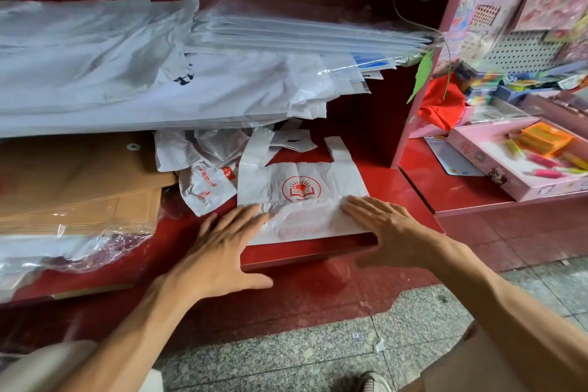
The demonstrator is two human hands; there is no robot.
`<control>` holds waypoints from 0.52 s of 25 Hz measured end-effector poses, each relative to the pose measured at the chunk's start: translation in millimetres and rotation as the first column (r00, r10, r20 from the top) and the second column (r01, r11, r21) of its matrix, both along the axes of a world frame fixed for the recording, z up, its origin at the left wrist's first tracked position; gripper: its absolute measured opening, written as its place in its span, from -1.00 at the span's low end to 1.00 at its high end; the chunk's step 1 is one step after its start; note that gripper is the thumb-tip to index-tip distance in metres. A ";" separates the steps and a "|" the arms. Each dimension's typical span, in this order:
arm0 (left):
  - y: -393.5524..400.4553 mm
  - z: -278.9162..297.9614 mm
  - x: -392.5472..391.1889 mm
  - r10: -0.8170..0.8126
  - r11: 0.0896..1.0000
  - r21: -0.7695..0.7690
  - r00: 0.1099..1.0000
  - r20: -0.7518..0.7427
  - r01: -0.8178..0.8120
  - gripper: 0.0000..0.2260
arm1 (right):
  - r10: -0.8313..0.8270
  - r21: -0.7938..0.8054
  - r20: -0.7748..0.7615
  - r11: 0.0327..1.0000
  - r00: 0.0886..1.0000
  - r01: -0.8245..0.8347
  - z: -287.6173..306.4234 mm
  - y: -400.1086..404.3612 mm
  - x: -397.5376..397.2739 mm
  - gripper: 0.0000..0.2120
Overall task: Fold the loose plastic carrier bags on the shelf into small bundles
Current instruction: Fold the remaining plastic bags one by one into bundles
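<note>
A white plastic carrier bag (pixel 302 184) with a round red book logo lies flat near the front edge of the red shelf (pixel 378 181), its bottom part folded up over itself. My left hand (pixel 222 248) presses its straight fingers on the fold's left end. My right hand (pixel 385 226) lies flat on the fold's right end. Both thumbs hang past the shelf's front edge. Behind the bag, several crumpled white bags (pixel 203 165) with red print lie loose.
A tall pile of white and clear bags (pixel 143 73) fills the back left. Brown envelopes (pixel 79 181) lie at left. A pink stationery rack (pixel 525 73) with trays stands at right. Grey speckled floor (pixel 286 353) is below.
</note>
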State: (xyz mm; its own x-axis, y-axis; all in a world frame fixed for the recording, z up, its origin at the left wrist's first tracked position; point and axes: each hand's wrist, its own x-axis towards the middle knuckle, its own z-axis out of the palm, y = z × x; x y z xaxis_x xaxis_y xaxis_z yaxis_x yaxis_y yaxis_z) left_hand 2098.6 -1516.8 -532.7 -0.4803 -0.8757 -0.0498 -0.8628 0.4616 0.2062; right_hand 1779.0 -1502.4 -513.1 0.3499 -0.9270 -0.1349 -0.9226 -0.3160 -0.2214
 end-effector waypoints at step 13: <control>3.0 13.2 -1.4 0.529 0.849 0.365 0.594 -0.607 -0.383 -0.74 | -0.399 0.023 0.514 0.891 0.759 0.453 3.0 -10.2 -8.7 -0.62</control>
